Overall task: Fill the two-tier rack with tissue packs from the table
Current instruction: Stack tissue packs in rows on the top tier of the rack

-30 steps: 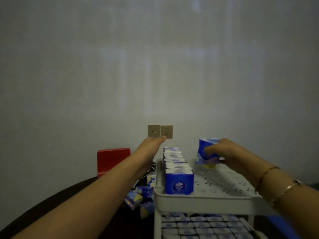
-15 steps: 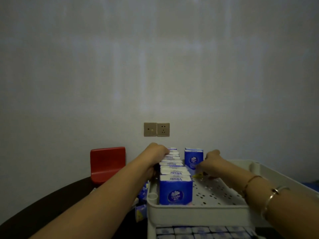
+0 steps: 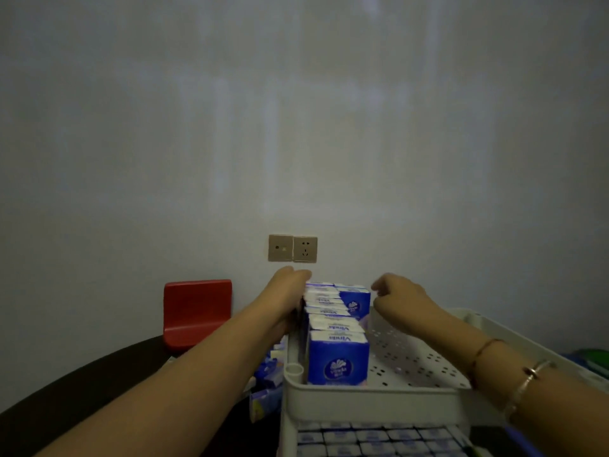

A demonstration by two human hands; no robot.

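Here the white two-tier rack (image 3: 362, 395) stands at the right edge of the dark table (image 3: 82, 387), and its perforated top tray holds a row of blue tissue packs (image 3: 333, 328) standing upright along the left wall, running from the near rim to the far end. One more upright pack (image 3: 354, 303) stands just right of that row at the far end. The rest of the tray floor to the right is bare. The lower tier (image 3: 379, 438) is packed with tissue packs lying side by side. Loose packs (image 3: 267, 374) lie on the table just left of the rack. The left hand (image 3: 290, 282) reaches to the far end of the row, its fingers over the top of the far packs; whether they press or curl there cannot be told. The right hand (image 3: 393, 290) hovers just right of the single far pack, fingers loosely curled and holding nothing, a small gap between them and the pack. A red chair back (image 3: 197, 311) and a wall socket (image 3: 292, 248) sit beyond.
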